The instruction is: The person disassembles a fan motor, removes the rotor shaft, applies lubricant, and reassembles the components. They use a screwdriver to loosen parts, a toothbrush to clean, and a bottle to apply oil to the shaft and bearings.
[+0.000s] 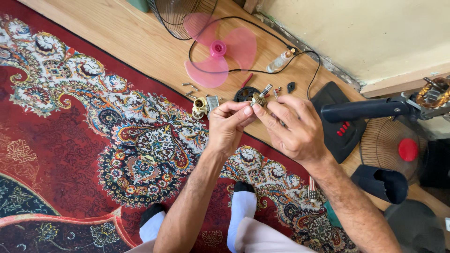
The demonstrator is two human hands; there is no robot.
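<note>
Head view: I see both hands raised over the rug's (93, 154) edge, meeting on a small metal part (259, 98) with a shaft sticking up. My left hand (228, 124) pinches it between thumb and fingertips; my right hand (295, 126) grips it from the other side, fingers curled. Just beyond on the wood floor (136, 37) lie a black round piece (244, 93), a small motor (204, 106) and loose screws (190, 86). Farther off rest the pink blade (218, 51), a grille (176, 16) and a small bottle (280, 61). The fan base (340, 126) sits right.
</note>
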